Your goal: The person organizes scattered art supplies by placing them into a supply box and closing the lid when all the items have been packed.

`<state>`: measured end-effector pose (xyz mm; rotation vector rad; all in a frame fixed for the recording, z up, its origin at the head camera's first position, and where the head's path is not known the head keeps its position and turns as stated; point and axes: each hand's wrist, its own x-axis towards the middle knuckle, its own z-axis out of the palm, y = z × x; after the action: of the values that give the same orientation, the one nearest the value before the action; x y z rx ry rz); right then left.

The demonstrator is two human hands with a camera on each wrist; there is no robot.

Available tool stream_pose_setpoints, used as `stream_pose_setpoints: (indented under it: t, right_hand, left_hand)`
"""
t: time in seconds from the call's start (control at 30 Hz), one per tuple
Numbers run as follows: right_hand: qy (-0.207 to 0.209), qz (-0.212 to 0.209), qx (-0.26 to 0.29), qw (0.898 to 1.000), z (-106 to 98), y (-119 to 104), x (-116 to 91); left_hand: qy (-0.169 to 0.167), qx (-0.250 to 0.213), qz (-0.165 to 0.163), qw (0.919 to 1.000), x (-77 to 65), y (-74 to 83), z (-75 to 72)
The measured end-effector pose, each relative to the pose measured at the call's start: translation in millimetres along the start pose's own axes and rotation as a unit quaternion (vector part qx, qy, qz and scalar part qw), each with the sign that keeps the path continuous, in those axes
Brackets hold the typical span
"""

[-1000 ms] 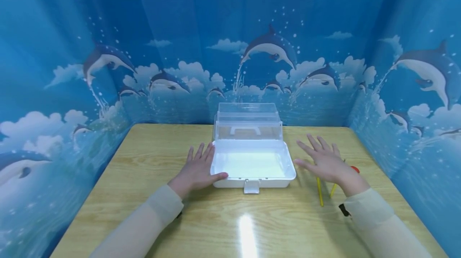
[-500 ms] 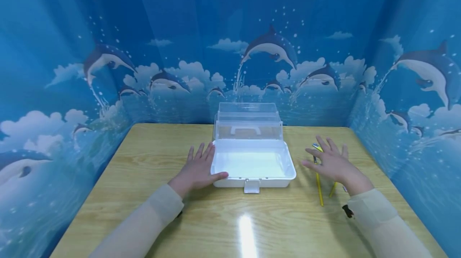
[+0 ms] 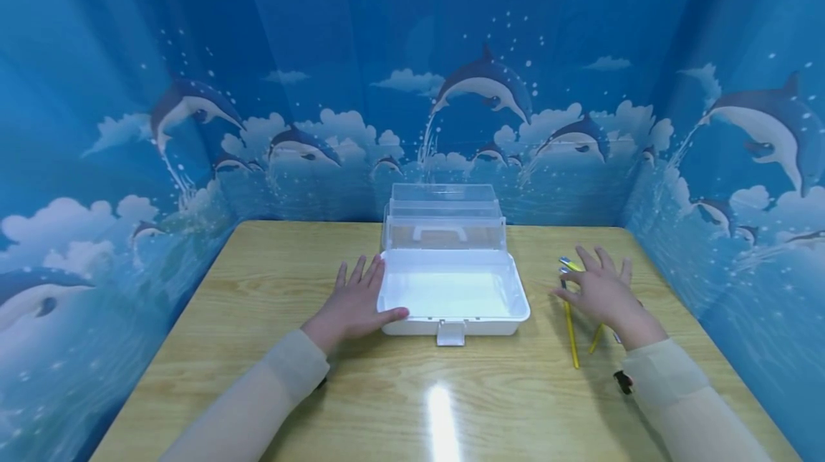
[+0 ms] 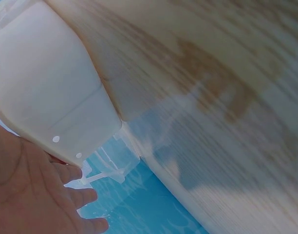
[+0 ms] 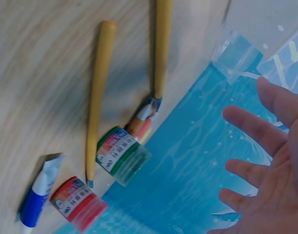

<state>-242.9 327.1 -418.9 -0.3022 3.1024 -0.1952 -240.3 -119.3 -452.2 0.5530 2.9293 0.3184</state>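
Note:
A white plastic box (image 3: 451,286) sits mid-table with its clear lid (image 3: 445,215) raised at the back. My left hand (image 3: 351,304) rests along the box's left side, fingers straight, thumb over the front rim. To the right of the box, my right hand (image 3: 602,297) hovers with spread fingers, holding nothing. Under it lie two yellow-handled paintbrushes (image 5: 97,97), partly covered in the head view. The right wrist view also shows a green-labelled paint jar (image 5: 122,155), a red paint jar (image 5: 78,202) and a blue-and-silver paint tube (image 5: 39,195).
The wooden table (image 3: 271,254) meets a blue dolphin-print curtain (image 3: 309,111) at the back and sides. A clear front latch (image 3: 450,334) hangs from the box. Light glares on the table (image 3: 515,405) in front.
My right hand has shifted right, away from the box, uncovering more of the paintbrushes; a red item beside the wrist is now hidden. The left hand and box have stayed put.

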Motion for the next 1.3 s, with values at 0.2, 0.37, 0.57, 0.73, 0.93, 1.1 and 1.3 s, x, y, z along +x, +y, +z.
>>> stream_pose_setpoints:
  t: [0.2, 0.37, 0.57, 0.73, 0.93, 1.1, 1.3]
  right_hand:
    - [0.006, 0.003, -0.011, 1.000, 7.7, 6.5, 1.2]
    - [0.006, 0.012, -0.014, 1.000, 14.8, 12.5, 2.3]
    - [-0.006, 0.026, -0.010, 1.000, 19.3, 14.1, 1.6]
    - [-0.018, 0.034, -0.015, 0.999, 20.9, 12.7, 1.6]
    - [-0.028, 0.038, -0.013, 0.999, 23.4, 12.9, 1.3]
    - [-0.038, 0.043, -0.016, 0.998, 29.1, 15.3, 5.2]
    - [-0.058, 0.055, -0.030, 0.996, 33.8, 12.4, 9.9]
  left_hand:
    - [-0.004, -0.002, -0.002, 1.0000, 0.5, 0.9, -0.8]
    - [-0.007, -0.008, -0.007, 0.9999, -0.3, 2.2, -2.3]
    - [-0.010, -0.003, -0.009, 0.9999, -0.6, 3.0, -4.4]
    - [-0.006, 0.000, -0.005, 1.0000, 0.2, 2.4, -4.1]
    - [-0.012, 0.002, -0.012, 0.9999, 0.4, 2.5, -3.6]
    - [-0.014, 0.000, -0.014, 0.9998, -0.3, 2.1, -2.8]
    - [-0.010, 0.001, -0.013, 0.9999, -0.7, 1.7, -1.5]
